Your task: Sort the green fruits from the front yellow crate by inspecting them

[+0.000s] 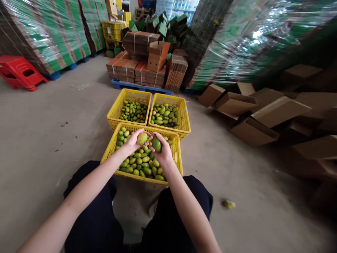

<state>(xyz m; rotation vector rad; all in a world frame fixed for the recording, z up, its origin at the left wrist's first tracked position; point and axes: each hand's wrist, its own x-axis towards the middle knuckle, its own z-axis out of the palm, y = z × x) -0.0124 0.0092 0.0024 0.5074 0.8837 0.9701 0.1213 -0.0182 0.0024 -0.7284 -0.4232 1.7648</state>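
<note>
My left hand is closed around a yellowish-green mango. Close beside it, my right hand grips a darker green mango. Both hands are held above the near yellow crate, which holds many green and yellowish mangoes. Behind this crate stand two more yellow crates, the back left crate and the back right crate, each partly filled with mangoes.
A single mango lies on the floor at right. Open cardboard boxes are heaped on the right. Flattened cartons sit on a blue pallet ahead. A red stool stands left, near wrapped green pallet loads.
</note>
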